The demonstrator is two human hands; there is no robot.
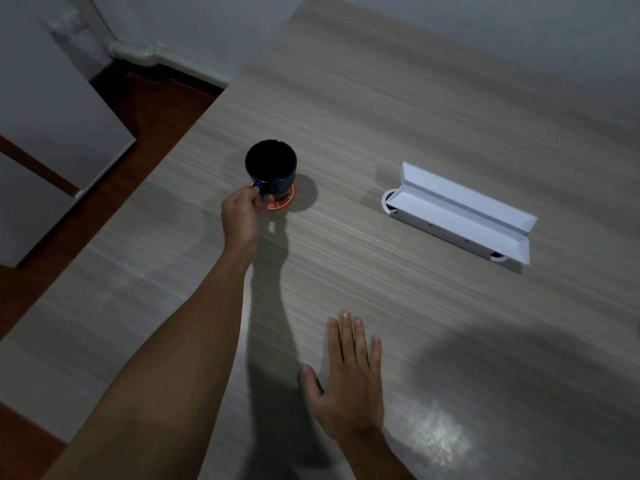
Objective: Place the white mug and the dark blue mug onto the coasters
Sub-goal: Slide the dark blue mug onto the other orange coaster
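The dark blue mug [271, 166] stands upright on an orange coaster [281, 203] with white lines, left of the table's middle. My left hand [241, 216] reaches out from the near side, its fingers pinched around the mug's handle. My right hand [349, 379] lies flat on the table near me, fingers spread, holding nothing. No white mug and no second coaster are in view.
A long white box [460, 213] with its lid open lies on the right side of the wooden table [381, 116]. The table's left edge drops to a brown floor [145, 109], where a white cabinet [52, 109] stands. A wall runs behind.
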